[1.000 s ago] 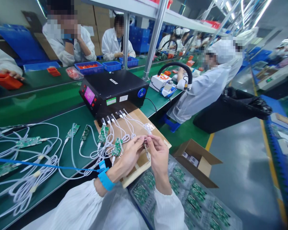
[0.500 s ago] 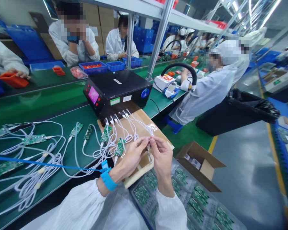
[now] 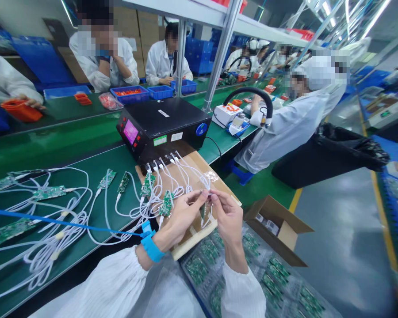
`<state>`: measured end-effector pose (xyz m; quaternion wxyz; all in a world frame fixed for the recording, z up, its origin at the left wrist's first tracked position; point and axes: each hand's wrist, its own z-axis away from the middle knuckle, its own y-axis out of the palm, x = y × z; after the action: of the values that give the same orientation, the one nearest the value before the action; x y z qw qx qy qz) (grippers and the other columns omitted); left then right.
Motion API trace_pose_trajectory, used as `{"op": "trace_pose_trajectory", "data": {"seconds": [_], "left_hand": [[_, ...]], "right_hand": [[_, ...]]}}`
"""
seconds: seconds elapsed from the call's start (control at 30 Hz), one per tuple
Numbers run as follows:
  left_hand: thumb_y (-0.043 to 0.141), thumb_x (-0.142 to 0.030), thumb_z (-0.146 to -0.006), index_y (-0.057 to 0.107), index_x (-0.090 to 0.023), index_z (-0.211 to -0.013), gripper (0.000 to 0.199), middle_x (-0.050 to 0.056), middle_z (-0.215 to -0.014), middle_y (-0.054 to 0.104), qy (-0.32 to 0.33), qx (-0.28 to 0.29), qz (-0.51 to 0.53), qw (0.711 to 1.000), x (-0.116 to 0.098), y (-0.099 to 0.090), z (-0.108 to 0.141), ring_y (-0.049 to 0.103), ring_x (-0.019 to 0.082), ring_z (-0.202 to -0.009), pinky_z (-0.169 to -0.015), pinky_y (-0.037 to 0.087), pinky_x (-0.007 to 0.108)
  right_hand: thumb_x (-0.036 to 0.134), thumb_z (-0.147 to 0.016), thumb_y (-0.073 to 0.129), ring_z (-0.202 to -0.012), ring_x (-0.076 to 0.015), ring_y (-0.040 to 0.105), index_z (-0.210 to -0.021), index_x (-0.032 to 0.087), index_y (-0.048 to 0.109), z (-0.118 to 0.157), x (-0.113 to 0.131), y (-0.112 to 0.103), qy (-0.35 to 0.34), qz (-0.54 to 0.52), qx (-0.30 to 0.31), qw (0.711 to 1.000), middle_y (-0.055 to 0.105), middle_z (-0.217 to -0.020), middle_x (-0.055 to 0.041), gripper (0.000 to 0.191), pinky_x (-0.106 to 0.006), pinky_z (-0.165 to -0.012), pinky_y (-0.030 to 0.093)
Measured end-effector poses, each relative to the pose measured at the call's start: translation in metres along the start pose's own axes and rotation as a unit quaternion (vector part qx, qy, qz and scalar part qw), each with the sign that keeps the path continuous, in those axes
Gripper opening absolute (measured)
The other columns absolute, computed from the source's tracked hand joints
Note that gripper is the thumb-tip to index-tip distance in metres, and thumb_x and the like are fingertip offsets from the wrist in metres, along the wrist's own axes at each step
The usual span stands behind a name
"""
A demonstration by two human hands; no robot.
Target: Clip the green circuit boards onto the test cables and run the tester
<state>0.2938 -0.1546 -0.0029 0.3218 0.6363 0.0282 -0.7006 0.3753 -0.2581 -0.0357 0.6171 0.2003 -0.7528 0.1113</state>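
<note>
Above the cardboard sheet (image 3: 199,163), my left hand (image 3: 185,214) and my right hand (image 3: 228,216) meet fingertip to fingertip. My left hand, with a blue wrist strap (image 3: 151,248), pinches a small green circuit board (image 3: 204,211) seen nearly edge-on. The right fingers close on a white cable end at the board's upper part; the plug itself is hidden by the fingertips. White cables (image 3: 185,174) run from the front of a black test box (image 3: 166,119) with a pink screen. Boards on cables, one of them a green board (image 3: 166,203), lie left of my hands.
Bagged circuit boards (image 3: 272,282) lie in a tray below my right hand. An open carton (image 3: 275,225) stands to the right, near a black bin (image 3: 325,154). Tangled cables (image 3: 49,247) cover the left bench. Several people in white coats sit around the line.
My right hand has shifted slightly right, and its fingers have opened out a little from the left ones. The board between my hands shows at a changed angle.
</note>
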Motion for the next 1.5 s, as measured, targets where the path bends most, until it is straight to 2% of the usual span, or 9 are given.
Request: {"op": "trace_pose_trajectory", "data": {"seconds": [0.13,0.23,0.3,0.5,0.77,0.97,1.13,1.33,1.5], "left_hand": [[0.081,-0.064,-0.075,0.081,-0.012,-0.101,0.058,0.007,-0.084,0.071,0.001,0.003,-0.071,0.997,-0.005,-0.001,0.000,0.059,0.017,-0.080,-0.074,0.045,0.028],[0.080,-0.065,-0.076,0.080,-0.011,-0.104,0.061,0.002,-0.071,0.059,-0.017,0.034,-0.064,0.997,-0.005,-0.003,-0.001,0.046,0.010,-0.065,-0.060,0.035,0.024],[0.076,-0.067,-0.080,0.079,-0.011,-0.106,0.062,-0.002,-0.065,0.052,-0.029,0.054,-0.047,0.997,-0.005,-0.004,0.000,0.040,0.008,-0.060,-0.057,0.030,0.023],[0.078,-0.064,-0.080,0.077,-0.011,-0.105,0.060,0.001,-0.074,0.056,-0.043,0.078,-0.006,0.996,-0.006,-0.005,0.001,0.046,0.009,-0.066,-0.061,0.038,0.022],[0.085,-0.059,-0.075,0.076,-0.009,-0.100,0.056,-0.001,-0.072,0.053,-0.056,0.081,0.051,0.994,-0.004,-0.005,-0.001,0.045,0.007,-0.064,-0.060,0.037,0.022],[0.080,-0.064,-0.078,0.074,-0.009,-0.096,0.058,-0.002,-0.066,0.051,-0.058,0.097,0.019,0.993,-0.002,-0.007,-0.001,0.045,0.008,-0.061,-0.060,0.036,0.023],[0.077,-0.064,-0.081,0.073,-0.011,-0.100,0.056,-0.001,-0.071,0.054,-0.063,0.107,0.021,0.992,0.001,-0.008,-0.002,0.047,0.008,-0.064,-0.062,0.038,0.023],[0.076,-0.065,-0.082,0.073,-0.011,-0.100,0.058,0.000,-0.070,0.057,-0.049,0.113,0.016,0.992,0.004,-0.006,-0.001,0.050,0.008,-0.063,-0.064,0.042,0.023],[0.080,-0.067,-0.076,0.067,-0.009,-0.102,0.065,0.001,-0.070,0.061,-0.048,0.073,0.046,0.995,0.004,0.000,0.003,0.056,0.010,-0.062,-0.065,0.047,0.026]], "right_hand": [[0.043,-0.087,0.079,-0.074,-0.0170,0.073,-0.096,0.022,0.077,-0.001,0.003,-0.009,-0.029,0.004,0.010,1.000,0.079,-0.088,-0.0044,0.024,-0.034,-0.077,0.063],[0.042,-0.087,0.080,-0.073,-0.0162,0.072,-0.095,0.022,0.076,-0.003,0.004,-0.011,-0.035,0.005,0.018,0.999,0.078,-0.086,-0.0036,0.022,-0.032,-0.074,0.063],[0.042,-0.088,0.079,-0.072,-0.0158,0.071,-0.094,0.022,0.075,-0.004,0.004,-0.012,-0.035,0.008,0.025,0.999,0.076,-0.083,-0.0027,0.021,-0.031,-0.072,0.062],[0.040,-0.091,0.076,-0.071,-0.0142,0.069,-0.092,0.021,0.074,-0.005,0.009,-0.014,-0.044,0.027,0.049,0.997,0.073,-0.079,-0.0013,0.019,-0.027,-0.070,0.059],[0.039,-0.093,0.073,-0.075,-0.0153,0.067,-0.093,0.021,0.075,-0.008,0.012,-0.017,-0.052,0.052,0.087,0.994,0.072,-0.082,-0.0025,0.017,-0.027,-0.070,0.057],[0.037,-0.093,0.073,-0.084,-0.0165,0.068,-0.094,0.022,0.074,-0.007,0.006,-0.021,-0.044,0.056,0.099,0.993,0.072,-0.088,-0.0028,0.015,-0.029,-0.080,0.057],[0.039,-0.093,0.073,-0.074,-0.0138,0.064,-0.094,0.023,0.073,-0.009,0.004,-0.025,-0.014,0.030,0.120,0.992,0.070,-0.081,-0.0007,0.016,-0.025,-0.070,0.054],[0.037,-0.094,0.073,-0.077,-0.0142,0.063,-0.092,0.023,0.072,-0.007,0.007,-0.023,-0.044,0.038,0.107,0.993,0.068,-0.083,-0.0008,0.014,-0.026,-0.073,0.053],[0.039,-0.093,0.074,-0.080,-0.0165,0.065,-0.092,0.022,0.073,-0.003,0.009,-0.020,-0.057,0.055,0.085,0.993,0.067,-0.084,-0.0022,0.017,-0.029,-0.075,0.055]]}}
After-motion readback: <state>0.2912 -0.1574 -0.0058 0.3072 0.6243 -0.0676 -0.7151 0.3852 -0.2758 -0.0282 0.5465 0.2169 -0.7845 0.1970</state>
